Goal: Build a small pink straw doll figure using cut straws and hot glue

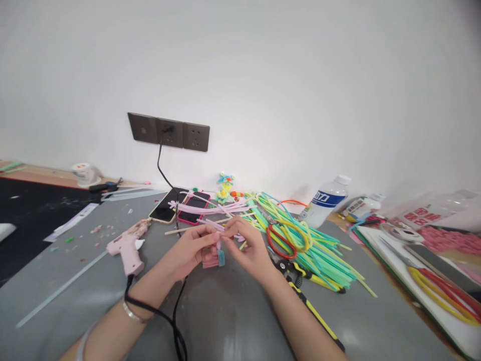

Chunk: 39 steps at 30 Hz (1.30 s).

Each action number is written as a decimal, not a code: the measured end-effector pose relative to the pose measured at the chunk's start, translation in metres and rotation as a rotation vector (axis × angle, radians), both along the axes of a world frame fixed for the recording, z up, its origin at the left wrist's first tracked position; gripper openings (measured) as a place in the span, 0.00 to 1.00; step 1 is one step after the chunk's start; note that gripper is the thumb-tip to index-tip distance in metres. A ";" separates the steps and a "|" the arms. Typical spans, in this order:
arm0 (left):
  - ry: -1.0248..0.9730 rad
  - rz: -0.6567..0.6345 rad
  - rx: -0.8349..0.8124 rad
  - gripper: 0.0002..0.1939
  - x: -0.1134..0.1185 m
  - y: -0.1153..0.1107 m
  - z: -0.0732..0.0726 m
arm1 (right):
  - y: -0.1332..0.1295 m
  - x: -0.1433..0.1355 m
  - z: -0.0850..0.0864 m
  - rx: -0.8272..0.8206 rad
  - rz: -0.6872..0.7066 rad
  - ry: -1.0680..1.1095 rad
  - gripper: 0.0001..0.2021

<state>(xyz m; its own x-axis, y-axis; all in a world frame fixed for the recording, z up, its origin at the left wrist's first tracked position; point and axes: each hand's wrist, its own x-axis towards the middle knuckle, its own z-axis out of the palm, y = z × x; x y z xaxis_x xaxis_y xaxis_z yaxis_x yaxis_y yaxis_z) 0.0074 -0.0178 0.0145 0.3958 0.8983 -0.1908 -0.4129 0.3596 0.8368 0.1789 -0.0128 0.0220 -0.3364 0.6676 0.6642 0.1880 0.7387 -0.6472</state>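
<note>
A small pink and blue piece (213, 257), made of fuzzy stems, hangs just under my fingertips at the middle of the grey mat. My left hand (193, 246) pinches its pale pink top from the left. From the right, my right hand (248, 245) closes thumb and finger on the same tip, and the fingertips of both hands nearly meet. Behind the hands lie loose pink stems (203, 208). Right of my right hand is a heap of green and yellow stems (319, 250), with red-handled scissors (280, 243) on its near side.
A pink glue gun (128, 250) lies left of my left hand, its black cord (156, 309) running under my forearm. Two phones (165, 205) lie behind. Yellow-black pliers (311, 311) are by my right forearm. A bottle (325, 200) stands at the back right.
</note>
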 end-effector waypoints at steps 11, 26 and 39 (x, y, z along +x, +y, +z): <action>-0.088 0.043 0.001 0.13 0.001 0.001 -0.002 | 0.001 0.000 -0.006 0.144 -0.038 -0.100 0.04; 0.086 0.176 0.169 0.15 0.003 0.001 -0.004 | 0.002 0.001 -0.006 -0.014 -0.145 0.093 0.04; 0.303 0.322 0.456 0.12 0.001 0.001 -0.003 | 0.004 -0.002 -0.008 -0.135 -0.049 0.138 0.03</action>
<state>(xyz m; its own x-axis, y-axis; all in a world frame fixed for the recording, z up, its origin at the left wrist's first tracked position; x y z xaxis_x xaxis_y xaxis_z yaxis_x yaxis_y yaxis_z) 0.0085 -0.0169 0.0111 0.0808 0.9807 0.1781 -0.1619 -0.1634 0.9732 0.1769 -0.0087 0.0140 -0.2134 0.7669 0.6052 0.1248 0.6358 -0.7617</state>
